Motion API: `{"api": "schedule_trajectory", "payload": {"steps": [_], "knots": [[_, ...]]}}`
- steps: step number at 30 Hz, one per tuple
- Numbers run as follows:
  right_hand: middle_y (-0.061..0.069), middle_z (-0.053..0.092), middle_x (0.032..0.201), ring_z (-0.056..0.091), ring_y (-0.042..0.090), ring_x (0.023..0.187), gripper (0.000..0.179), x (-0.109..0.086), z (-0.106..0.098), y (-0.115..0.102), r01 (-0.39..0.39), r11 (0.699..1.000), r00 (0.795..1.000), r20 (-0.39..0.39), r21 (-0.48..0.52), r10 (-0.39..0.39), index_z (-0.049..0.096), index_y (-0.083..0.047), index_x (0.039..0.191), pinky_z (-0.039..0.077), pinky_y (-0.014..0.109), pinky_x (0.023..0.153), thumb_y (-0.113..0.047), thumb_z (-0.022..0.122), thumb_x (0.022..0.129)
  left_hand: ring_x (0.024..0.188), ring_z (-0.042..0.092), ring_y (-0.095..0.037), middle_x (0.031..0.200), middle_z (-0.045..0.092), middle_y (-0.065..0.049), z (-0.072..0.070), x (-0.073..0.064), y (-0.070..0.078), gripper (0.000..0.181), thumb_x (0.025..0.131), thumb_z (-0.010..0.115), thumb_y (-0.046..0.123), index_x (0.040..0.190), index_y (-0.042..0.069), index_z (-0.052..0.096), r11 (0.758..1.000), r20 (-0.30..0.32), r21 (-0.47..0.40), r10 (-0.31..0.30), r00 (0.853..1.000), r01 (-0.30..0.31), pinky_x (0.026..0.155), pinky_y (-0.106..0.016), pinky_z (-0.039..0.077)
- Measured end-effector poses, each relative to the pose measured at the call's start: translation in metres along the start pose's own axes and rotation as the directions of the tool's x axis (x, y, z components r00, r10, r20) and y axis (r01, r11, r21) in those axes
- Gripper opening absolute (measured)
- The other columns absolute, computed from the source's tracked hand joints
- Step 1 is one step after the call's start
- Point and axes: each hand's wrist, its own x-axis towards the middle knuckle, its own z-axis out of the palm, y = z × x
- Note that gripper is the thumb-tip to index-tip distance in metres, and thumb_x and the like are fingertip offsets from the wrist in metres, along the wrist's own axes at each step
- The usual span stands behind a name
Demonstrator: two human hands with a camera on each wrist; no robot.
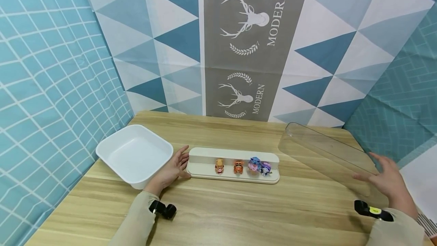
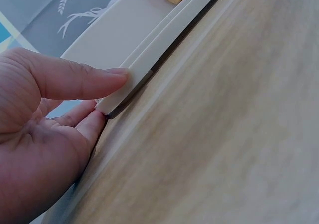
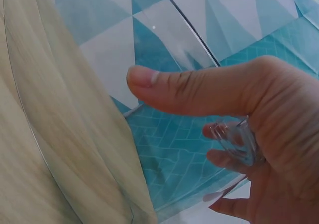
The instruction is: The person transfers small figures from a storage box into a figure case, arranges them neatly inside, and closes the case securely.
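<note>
My left hand [image 1: 172,171] is at the left end of a long cream display base [image 1: 201,168]. In the left wrist view its thumb [image 2: 107,82] presses the front edge while fingertips meet the underside of the corner. Several small toy figures stand along the base: a yellow one in red [image 1: 219,166], an orange striped tiger [image 1: 238,167], a blue one [image 1: 254,163] and a purple one [image 1: 265,168]. Off to the right, my right hand [image 1: 390,179] grips the near end of a long clear plastic cover [image 1: 321,147], thumb on one side and fingers on the other.
An open white tub [image 1: 134,149] stands at the left, close beside my left forearm. The wooden table [image 1: 239,212] backs onto a patterned cloth [image 1: 239,48], with tile-print sheets [image 1: 44,67] at the sides. Each wrist wears a small black camera [image 1: 164,210].
</note>
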Motion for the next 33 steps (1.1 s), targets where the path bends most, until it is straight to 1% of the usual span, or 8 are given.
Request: {"api": "schedule_trajectory", "payload": {"steps": [5, 10, 15, 22, 26, 30, 33], "knots": [[0.045, -0.004, 0.151, 0.003, 0.069, 0.133, 0.106, -0.001, 0.002, 0.001, -0.017, 1.0, 1.0, -0.007, -0.003, 0.017, 0.011, 0.009, 0.154, 0.023, 0.081, 0.088, -0.042, 0.076, 0.086, 0.148, 0.008, -0.042, 0.158, 0.012, -0.031, -0.001, 0.0, -0.001, 0.114, 0.065, 0.057, -0.033, 0.159, 0.004, 0.003, 1.0, -0.005, 0.006, -0.002, 1.0, 0.002, 0.118, -0.043, 0.015], [0.044, 0.002, 0.152, 0.005, 0.067, 0.134, 0.105, -0.001, 0.005, 0.003, -0.007, 1.0, 0.998, -0.056, -0.005, 0.007, 0.016, 0.008, 0.153, 0.022, 0.081, 0.09, -0.041, 0.078, 0.084, 0.148, 0.008, -0.043, 0.157, 0.012, -0.032, -0.002, -0.001, -0.001, 0.114, 0.066, 0.057, -0.033, 0.159, 0.003, 0.002, 1.0, -0.003, 0.007, 0.004, 1.0, -0.004, 0.118, -0.044, 0.014], [0.041, 0.007, 0.154, 0.009, 0.065, 0.135, 0.104, -0.002, 0.01, 0.003, -0.007, 0.999, 0.995, -0.097, 0.05, 0.012, 0.019, 0.007, 0.154, 0.021, 0.08, 0.094, -0.036, 0.081, 0.082, 0.148, 0.008, -0.043, 0.157, 0.012, -0.032, -0.001, -0.002, 0.0, 0.114, 0.066, 0.057, -0.033, 0.158, 0.003, 0.001, 1.0, 0.001, 0.01, 0.004, 1.0, -0.004, 0.117, -0.045, 0.014], [0.036, 0.009, 0.157, 0.011, 0.061, 0.138, 0.107, -0.003, 0.014, -0.001, -0.048, 0.99, 0.992, -0.113, 0.131, 0.063, 0.018, 0.003, 0.156, 0.022, 0.079, 0.095, -0.034, 0.084, 0.08, 0.148, 0.008, -0.042, 0.158, 0.011, -0.031, -0.002, 0.001, -0.001, 0.113, 0.067, 0.056, -0.033, 0.159, 0.004, 0.001, 1.0, 0.011, -0.001, 0.005, 1.0, -0.005, 0.117, -0.045, 0.016], [0.034, 0.012, 0.158, 0.013, 0.06, 0.138, 0.107, -0.003, 0.016, -0.001, -0.069, 0.984, 0.988, -0.124, 0.166, 0.091, 0.019, 0.002, 0.156, 0.027, 0.077, 0.095, -0.034, 0.085, 0.079, 0.148, 0.008, -0.041, 0.158, 0.012, -0.03, -0.003, 0.002, -0.001, 0.113, 0.067, 0.056, -0.034, 0.159, 0.005, 0.002, 1.0, 0.005, 0.0, 0.005, 1.0, -0.005, 0.117, -0.044, 0.017], [0.034, 0.016, 0.156, 0.02, 0.058, 0.136, 0.106, -0.002, 0.018, -0.002, -0.085, 0.98, 0.984, -0.137, 0.182, 0.111, 0.021, 0.002, 0.156, 0.032, 0.073, 0.095, -0.032, 0.086, 0.079, 0.148, 0.007, -0.043, 0.158, 0.011, -0.031, -0.003, 0.001, -0.001, 0.113, 0.067, 0.057, -0.033, 0.159, 0.004, 0.001, 1.0, 0.01, 0.008, 0.009, 1.0, -0.009, 0.117, -0.045, 0.016], [0.033, 0.018, 0.156, 0.022, 0.055, 0.136, 0.105, -0.002, 0.02, -0.003, -0.094, 0.978, 0.982, -0.141, 0.188, 0.122, 0.023, 0.002, 0.156, 0.033, 0.071, 0.097, -0.032, 0.086, 0.079, 0.148, 0.008, -0.043, 0.158, 0.011, -0.032, -0.003, 0.001, -0.001, 0.113, 0.067, 0.057, -0.033, 0.159, 0.004, 0.001, 1.0, 0.012, 0.016, 0.011, 1.0, -0.011, 0.117, -0.046, 0.016]]}}
